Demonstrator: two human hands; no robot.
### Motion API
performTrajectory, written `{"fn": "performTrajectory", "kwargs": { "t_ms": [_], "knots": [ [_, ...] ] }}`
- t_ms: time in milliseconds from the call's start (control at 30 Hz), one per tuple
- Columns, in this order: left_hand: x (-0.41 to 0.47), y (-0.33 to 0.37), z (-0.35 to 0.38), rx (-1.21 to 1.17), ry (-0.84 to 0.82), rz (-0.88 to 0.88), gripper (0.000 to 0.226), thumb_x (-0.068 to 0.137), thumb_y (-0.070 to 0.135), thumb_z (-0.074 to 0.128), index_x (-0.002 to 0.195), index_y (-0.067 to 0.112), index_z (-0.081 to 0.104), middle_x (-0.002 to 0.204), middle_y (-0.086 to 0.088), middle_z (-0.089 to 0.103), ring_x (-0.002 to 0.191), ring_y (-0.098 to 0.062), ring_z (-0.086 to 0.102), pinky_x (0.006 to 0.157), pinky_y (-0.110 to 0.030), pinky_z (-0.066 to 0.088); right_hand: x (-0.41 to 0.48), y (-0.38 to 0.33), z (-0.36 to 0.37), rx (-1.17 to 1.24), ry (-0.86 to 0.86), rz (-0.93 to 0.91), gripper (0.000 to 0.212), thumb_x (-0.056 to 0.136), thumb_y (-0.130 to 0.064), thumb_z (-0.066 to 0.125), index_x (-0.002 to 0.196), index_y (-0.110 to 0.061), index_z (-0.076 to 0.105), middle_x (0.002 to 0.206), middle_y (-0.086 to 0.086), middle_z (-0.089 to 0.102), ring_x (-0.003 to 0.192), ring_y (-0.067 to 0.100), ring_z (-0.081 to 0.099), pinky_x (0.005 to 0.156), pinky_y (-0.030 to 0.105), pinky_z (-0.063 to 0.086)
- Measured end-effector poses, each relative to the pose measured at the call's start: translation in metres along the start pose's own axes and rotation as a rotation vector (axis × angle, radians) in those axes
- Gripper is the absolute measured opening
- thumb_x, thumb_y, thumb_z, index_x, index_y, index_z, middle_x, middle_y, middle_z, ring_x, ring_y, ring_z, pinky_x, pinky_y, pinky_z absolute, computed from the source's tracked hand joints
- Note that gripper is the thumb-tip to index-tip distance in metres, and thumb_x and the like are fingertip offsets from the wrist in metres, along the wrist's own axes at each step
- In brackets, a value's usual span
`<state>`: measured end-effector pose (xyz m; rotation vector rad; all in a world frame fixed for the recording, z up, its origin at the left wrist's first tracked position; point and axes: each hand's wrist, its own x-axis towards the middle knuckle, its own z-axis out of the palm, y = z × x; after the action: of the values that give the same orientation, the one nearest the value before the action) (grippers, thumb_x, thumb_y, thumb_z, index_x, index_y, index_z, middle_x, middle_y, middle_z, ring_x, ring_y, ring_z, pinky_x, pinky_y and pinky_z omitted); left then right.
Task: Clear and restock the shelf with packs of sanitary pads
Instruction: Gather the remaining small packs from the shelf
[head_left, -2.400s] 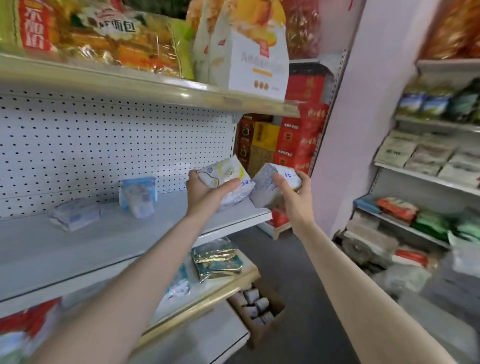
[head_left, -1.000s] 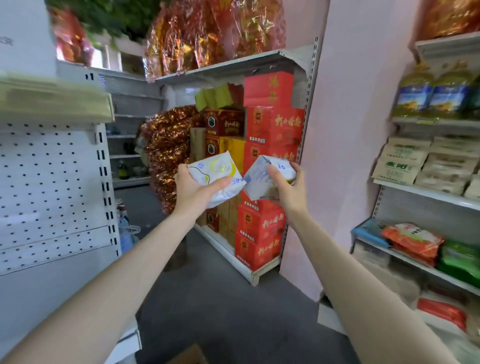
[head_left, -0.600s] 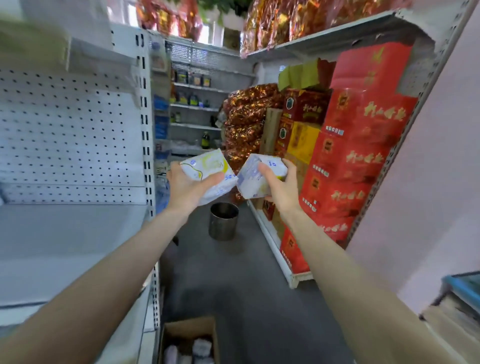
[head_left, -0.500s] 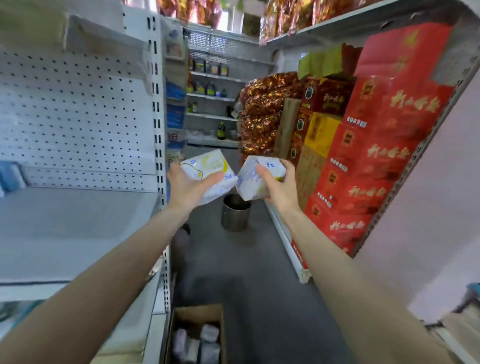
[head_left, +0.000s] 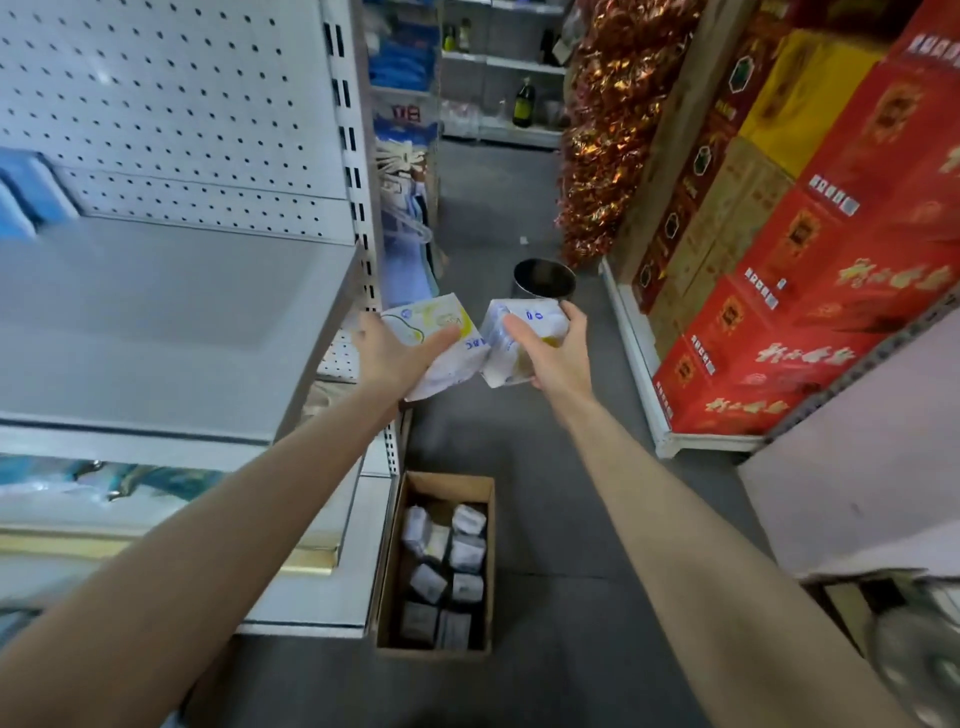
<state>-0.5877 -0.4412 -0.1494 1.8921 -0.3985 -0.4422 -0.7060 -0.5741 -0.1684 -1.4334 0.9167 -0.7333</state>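
My left hand (head_left: 389, 356) grips a white and yellow pack of pads (head_left: 447, 343). My right hand (head_left: 558, 358) grips a second white pack (head_left: 511, 338) right beside it; the two packs almost touch. Both are held out over the aisle floor, past the end of the grey shelf (head_left: 156, 322) on my left. Below them on the floor stands an open cardboard box (head_left: 395, 561) with several packs of pads (head_left: 447, 566) inside. A blue pack (head_left: 23, 197) stands at the shelf's far left.
A white pegboard back panel (head_left: 171, 98) rises behind the shelf. Red and yellow cartons (head_left: 810, 270) are stacked on the right side of the aisle. A metal bucket (head_left: 544, 278) stands on the floor ahead, with gold-wrapped goods (head_left: 602, 130) behind it.
The view has swung away from the shelf and tilted down. Both hands, still gripping their packs, have come lower over the aisle, and the box on the floor now shows in full.
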Motion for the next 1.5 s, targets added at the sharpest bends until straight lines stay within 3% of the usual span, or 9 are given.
{"fn": "performTrajectory", "kwargs": {
  "t_ms": [100, 300, 433, 500, 633, 867, 1000, 1167, 1500],
  "knots": [
    [0.000, -0.021, 0.008, 0.034, -0.012, -0.099, 0.079, 0.072, 0.040, 0.083, 0.128, 0.006, 0.037, 0.133, -0.012, 0.042, 0.116, -0.024, 0.051, 0.095, -0.034, 0.046, 0.000, 0.023, 0.002, -0.035, -0.021, 0.055, 0.096, 0.064, -0.049, 0.082, 0.143, -0.031, 0.030, 0.128, -0.004, 0.055, 0.110, 0.014, 0.062, 0.088, 0.038, 0.057],
    [0.009, -0.049, 0.013, 0.111, -0.168, -0.181, 0.070, 0.081, 0.050, 0.072, 0.125, 0.007, 0.041, 0.124, -0.010, 0.051, 0.111, -0.027, 0.055, 0.091, -0.038, 0.048, 0.013, 0.043, 0.005, -0.229, -0.070, 0.207, 0.118, 0.049, -0.076, 0.067, 0.150, -0.034, 0.022, 0.144, 0.000, 0.045, 0.124, 0.022, 0.053, 0.103, 0.048, 0.047],
    [0.009, -0.054, 0.009, 0.114, -0.268, -0.186, 0.042, 0.091, 0.051, 0.058, 0.105, 0.012, 0.048, 0.086, -0.005, 0.050, 0.073, -0.016, 0.049, 0.063, -0.030, 0.041, 0.016, 0.052, 0.004, -0.262, -0.123, 0.291, 0.089, 0.080, -0.068, 0.059, 0.152, -0.028, 0.025, 0.155, 0.000, 0.032, 0.135, 0.026, 0.041, 0.100, 0.049, 0.048],
    [0.010, -0.050, 0.009, 0.084, -0.259, -0.167, 0.038, 0.093, 0.048, 0.056, 0.104, 0.012, 0.048, 0.083, -0.001, 0.049, 0.076, -0.017, 0.049, 0.068, -0.031, 0.041, 0.020, 0.049, 0.005, -0.247, -0.114, 0.295, 0.079, 0.088, -0.062, 0.056, 0.151, -0.024, 0.029, 0.151, 0.001, 0.036, 0.129, 0.026, 0.046, 0.091, 0.042, 0.051],
    [0.013, -0.037, 0.005, -0.021, -0.135, -0.085, 0.025, 0.094, 0.038, 0.059, 0.086, 0.016, 0.054, 0.080, 0.002, 0.052, 0.083, -0.018, 0.053, 0.084, -0.035, 0.046, 0.026, 0.033, 0.011, -0.250, -0.074, 0.210, 0.068, 0.087, -0.061, 0.057, 0.138, -0.018, 0.047, 0.136, 0.000, 0.051, 0.116, 0.023, 0.055, 0.097, 0.042, 0.049],
    [0.003, -0.001, -0.009, -0.149, -0.061, 0.034, 0.042, 0.093, 0.037, 0.061, 0.123, 0.008, 0.052, 0.106, -0.004, 0.058, 0.091, -0.014, 0.056, 0.090, -0.033, 0.047, 0.017, -0.016, 0.015, -0.172, -0.046, 0.028, 0.048, 0.091, -0.042, 0.063, 0.128, -0.013, 0.055, 0.117, -0.002, 0.060, 0.111, 0.017, 0.059, 0.102, 0.036, 0.047],
    [-0.004, 0.032, -0.031, -0.218, -0.018, 0.137, 0.038, 0.093, 0.037, 0.061, 0.119, 0.012, 0.050, 0.107, -0.004, 0.060, 0.096, -0.019, 0.059, 0.088, -0.036, 0.050, 0.010, -0.059, 0.021, -0.101, -0.072, -0.113, 0.042, 0.091, -0.037, 0.065, 0.122, -0.010, 0.059, 0.109, -0.002, 0.063, 0.107, 0.016, 0.062, 0.100, 0.035, 0.049],
    [-0.019, 0.068, -0.073, -0.248, 0.093, 0.258, 0.039, 0.093, 0.039, 0.062, 0.122, 0.017, 0.048, 0.107, 0.002, 0.058, 0.102, -0.018, 0.059, 0.091, -0.034, 0.050, -0.007, -0.113, 0.047, -0.037, -0.186, -0.259, 0.028, 0.092, -0.037, 0.063, 0.114, -0.020, 0.059, 0.120, 0.003, 0.065, 0.112, 0.019, 0.062, 0.102, 0.044, 0.048],
    [-0.039, 0.095, -0.192, -0.312, 0.321, 0.376, 0.037, 0.092, 0.036, 0.063, 0.121, 0.019, 0.047, 0.097, 0.009, 0.056, 0.090, -0.008, 0.056, 0.084, -0.029, 0.047, -0.060, -0.193, 0.146, 0.042, -0.447, -0.439, 0.039, 0.095, -0.038, 0.059, 0.126, -0.014, 0.055, 0.117, 0.003, 0.064, 0.098, 0.016, 0.065, 0.083, 0.030, 0.051]
  ]
}}
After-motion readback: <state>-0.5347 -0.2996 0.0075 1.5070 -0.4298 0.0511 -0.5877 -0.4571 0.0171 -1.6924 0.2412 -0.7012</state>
